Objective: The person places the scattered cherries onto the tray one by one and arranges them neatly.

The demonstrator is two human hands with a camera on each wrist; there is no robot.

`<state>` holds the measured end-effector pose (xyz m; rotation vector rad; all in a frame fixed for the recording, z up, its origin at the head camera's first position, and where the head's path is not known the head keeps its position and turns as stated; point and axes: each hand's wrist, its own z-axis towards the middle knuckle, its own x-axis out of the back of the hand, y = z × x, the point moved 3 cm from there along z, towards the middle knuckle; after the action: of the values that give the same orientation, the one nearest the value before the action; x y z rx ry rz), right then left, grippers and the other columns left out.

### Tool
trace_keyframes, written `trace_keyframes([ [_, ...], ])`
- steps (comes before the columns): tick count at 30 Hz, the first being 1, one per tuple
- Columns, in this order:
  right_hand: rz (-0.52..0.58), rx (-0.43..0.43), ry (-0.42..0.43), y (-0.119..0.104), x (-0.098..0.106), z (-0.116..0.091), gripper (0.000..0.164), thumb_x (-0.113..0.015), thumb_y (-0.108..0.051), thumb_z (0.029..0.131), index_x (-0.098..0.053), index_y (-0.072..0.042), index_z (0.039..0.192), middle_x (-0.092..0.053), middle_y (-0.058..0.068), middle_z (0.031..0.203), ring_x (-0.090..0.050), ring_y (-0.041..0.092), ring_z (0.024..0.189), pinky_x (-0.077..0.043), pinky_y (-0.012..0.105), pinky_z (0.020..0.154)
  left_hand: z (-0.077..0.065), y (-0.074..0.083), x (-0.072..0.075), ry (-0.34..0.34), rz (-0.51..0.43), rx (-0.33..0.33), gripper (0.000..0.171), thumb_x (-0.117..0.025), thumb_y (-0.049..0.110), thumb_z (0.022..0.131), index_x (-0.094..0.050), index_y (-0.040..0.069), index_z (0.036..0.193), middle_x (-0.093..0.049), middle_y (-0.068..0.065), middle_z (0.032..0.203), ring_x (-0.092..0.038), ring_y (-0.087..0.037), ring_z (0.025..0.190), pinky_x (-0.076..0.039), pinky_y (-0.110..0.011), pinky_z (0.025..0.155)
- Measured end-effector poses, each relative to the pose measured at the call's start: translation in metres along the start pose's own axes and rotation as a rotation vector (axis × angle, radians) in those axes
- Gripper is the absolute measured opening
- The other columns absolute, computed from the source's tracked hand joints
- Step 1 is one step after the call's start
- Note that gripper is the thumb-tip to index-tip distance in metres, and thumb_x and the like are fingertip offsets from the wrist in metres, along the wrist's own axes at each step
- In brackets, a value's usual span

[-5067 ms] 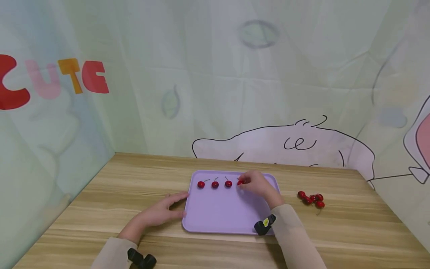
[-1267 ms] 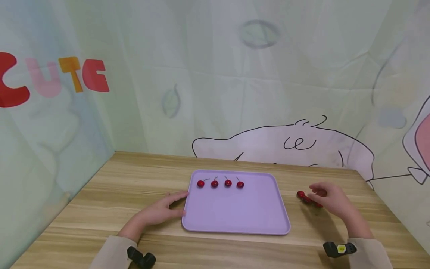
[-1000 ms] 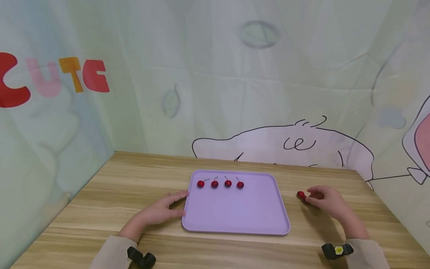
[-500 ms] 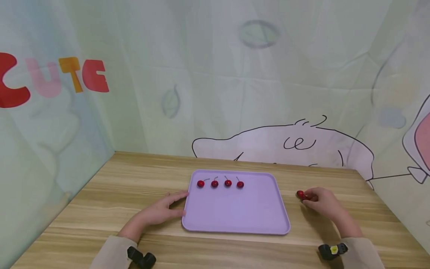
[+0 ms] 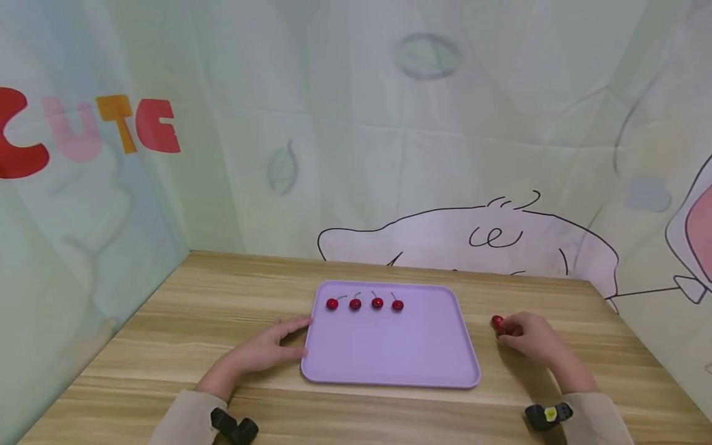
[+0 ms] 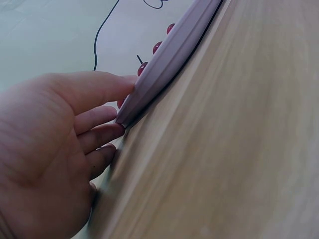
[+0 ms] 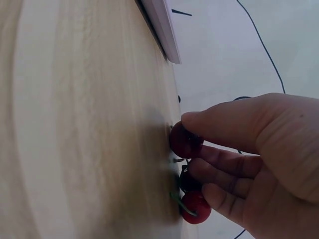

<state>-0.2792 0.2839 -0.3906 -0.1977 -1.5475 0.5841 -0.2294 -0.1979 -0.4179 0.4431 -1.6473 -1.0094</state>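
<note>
A lilac tray (image 5: 389,352) lies on the wooden table, with several red cherries (image 5: 355,304) in a row along its far side, stems up. My left hand (image 5: 261,352) rests at the tray's left edge, thumb and fingertips touching the rim, fingers loosely extended. To the right of the tray my right hand (image 5: 531,337) reaches down over a small pile of cherries. In the right wrist view, its thumb and fingers pinch a dark red cherry (image 7: 184,142) close to the tabletop. Another cherry (image 7: 195,208) with a green stem sits by the lower fingers. The hand hides part of the pile in the head view.
The wooden table (image 5: 250,287) runs back to a printed cloth backdrop (image 5: 356,154) with cartoon drawings and letters. Bare tabletop separates the tray from the pile. Black cameras are strapped at both sleeves.
My right hand has left the rightmost cherry of the row on the tray and moved right to the pile. Lately it shifts slightly left there, fingers closing on a cherry. The left hand stays put.
</note>
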Motion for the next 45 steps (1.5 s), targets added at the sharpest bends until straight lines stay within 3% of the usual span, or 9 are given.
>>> trace_keyframes([
  [12, -0.025, 0.013, -0.024, -0.002, -0.002, 0.000, 0.009, -0.072, -0.005, 0.081, -0.069, 0.000, 0.088, -0.063, 0.002, 0.079, -0.053, 0.015, 0.073, -0.047, 0.030, 0.063, -0.001, 0.000, 0.000, 0.001, 0.002, 0.009, 0.065, -0.067, 0.029, 0.090, -0.042, 0.006, 0.146, -0.034, -0.017, 0.153, -0.019, -0.040, 0.144, 0.001, -0.060, 0.117],
  [30, -0.048, 0.017, -0.015, -0.002, 0.000, -0.001, 0.016, -0.072, -0.007, 0.081, -0.069, 0.003, 0.093, -0.064, 0.005, 0.083, -0.056, 0.017, 0.076, -0.049, 0.032, 0.066, 0.000, 0.000, 0.000, 0.000, 0.005, 0.011, 0.065, -0.067, 0.030, 0.090, -0.042, 0.006, 0.146, -0.034, -0.018, 0.153, -0.017, -0.041, 0.145, 0.002, -0.059, 0.117],
  [41, -0.039, -0.043, -0.011, -0.009, 0.008, 0.000, 0.027, -0.072, -0.009, 0.083, -0.068, 0.007, 0.104, -0.066, 0.012, 0.092, -0.058, 0.023, 0.083, -0.054, 0.042, 0.072, 0.000, -0.001, 0.000, 0.000, -0.001, 0.018, 0.065, -0.068, 0.030, 0.090, -0.042, 0.008, 0.146, -0.034, -0.016, 0.153, -0.017, -0.041, 0.145, 0.001, -0.060, 0.117],
  [45, -0.044, -0.022, 0.004, -0.012, 0.013, 0.000, 0.027, -0.071, -0.008, 0.083, -0.067, 0.008, 0.105, -0.067, 0.015, 0.094, -0.060, 0.024, 0.083, -0.055, 0.044, 0.073, 0.000, 0.000, 0.001, -0.001, 0.003, 0.015, 0.065, -0.068, 0.030, 0.090, -0.042, 0.008, 0.146, -0.034, -0.016, 0.153, -0.017, -0.041, 0.145, 0.001, -0.060, 0.117],
])
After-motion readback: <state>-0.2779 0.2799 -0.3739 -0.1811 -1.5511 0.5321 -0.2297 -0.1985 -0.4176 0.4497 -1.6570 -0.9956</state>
